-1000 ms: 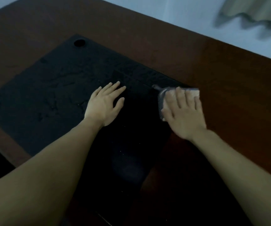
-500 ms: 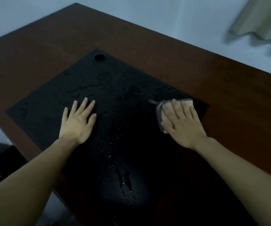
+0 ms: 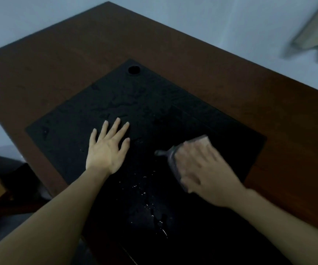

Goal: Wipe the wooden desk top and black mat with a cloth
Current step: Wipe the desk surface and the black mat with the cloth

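Head view shows our right hand point(image 3: 204, 169) blurred with motion, pressing the cloth point(image 3: 175, 159) flat against the black mat point(image 3: 173, 115). A second ago that hand and cloth sat at the mat's right-hand edge, where black meets wood; now they lie further toward the middle of the frame and lower, well inside the mat. We judge that a wiping stroke is running from the mat's right edge toward its centre, so the right strip has probably been covered while the rest is still to do. Our left hand point(image 3: 107, 148) has also shifted between frames, yet it lies as before: flat, fingers straight and spread, palm down on the mat, holding nothing and seemingly bracing.

The right hand's fingers look laid over the cloth rather than curled round it, though the blur leaves us unsure. Water drops point(image 3: 154, 213) glint at centre bottom of the frame, and wet smears show on the mat's upper part, below the round hole point(image 3: 134, 70).

The cloth is a folded pad. Its long axis runs from the lower middle of the frame up toward the right, along the hand, with a pale end peeking past the fingertips and a small tail pointing left. The wooden desk top point(image 3: 230, 77) surrounds the mat.
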The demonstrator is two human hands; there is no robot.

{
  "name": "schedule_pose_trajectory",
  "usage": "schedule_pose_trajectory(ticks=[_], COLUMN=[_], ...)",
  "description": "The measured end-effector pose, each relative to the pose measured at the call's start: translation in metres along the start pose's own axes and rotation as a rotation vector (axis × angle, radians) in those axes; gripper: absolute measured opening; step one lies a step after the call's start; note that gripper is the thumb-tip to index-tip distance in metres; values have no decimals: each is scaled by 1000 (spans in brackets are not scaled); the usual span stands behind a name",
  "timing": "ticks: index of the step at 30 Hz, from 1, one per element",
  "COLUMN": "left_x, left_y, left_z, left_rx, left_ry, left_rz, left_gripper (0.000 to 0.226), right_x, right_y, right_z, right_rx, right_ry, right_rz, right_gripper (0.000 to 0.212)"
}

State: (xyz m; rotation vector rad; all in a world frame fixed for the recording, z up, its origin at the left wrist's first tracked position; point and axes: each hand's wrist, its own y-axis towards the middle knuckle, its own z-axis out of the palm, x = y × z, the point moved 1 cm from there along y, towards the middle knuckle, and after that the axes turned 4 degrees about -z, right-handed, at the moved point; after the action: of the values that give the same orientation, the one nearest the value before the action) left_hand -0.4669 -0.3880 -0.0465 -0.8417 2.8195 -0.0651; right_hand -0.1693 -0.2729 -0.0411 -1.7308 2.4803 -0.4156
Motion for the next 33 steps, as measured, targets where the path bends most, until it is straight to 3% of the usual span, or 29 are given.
schedule_pose_trajectory(ticks=[4,8,10,13,17,19,21,23,26,29,33], left_x=[1,1,0,0,1,1,1,2,1,1,-1], left_y=[1,2,2,2,1,1,1,1,2,1,-1], left_z=[2,3,2,1,2,3,3,3,2,2,1], left_rx=[-4,-17,-13,-14,-16,-24,-27,-42,-44,-40,-28], left_ry=[-16,-28,-37,-34,-31,-42,-58,-69,-83,-93,-96], left_rz=[-3,-5,-4,-4,-7,-8,-10,-11,-1,3,-3], left_gripper=[56,56,55,59,65,64,63,63,63,63,65], right_x=[-77,-54,-14,35,35,1,-43,-77,-79,-36,35], right_y=[47,75,73,51,24,34,55,81,113,119,77], right_z=[-22,-31,-22,-8,-1,-6,-16,-27,-46,-42,-19], right_rx=[32,17,-76,-150,-98,-16,44,18,46,15,-72], right_ry=[154,199,71,69,56,-14,-44,80,223,203,110], right_rz=[304,417,336,94,-126,-112,47,233,359,303,74], right_gripper=[92,69,71,69,65,67,80,90,72,68,70])
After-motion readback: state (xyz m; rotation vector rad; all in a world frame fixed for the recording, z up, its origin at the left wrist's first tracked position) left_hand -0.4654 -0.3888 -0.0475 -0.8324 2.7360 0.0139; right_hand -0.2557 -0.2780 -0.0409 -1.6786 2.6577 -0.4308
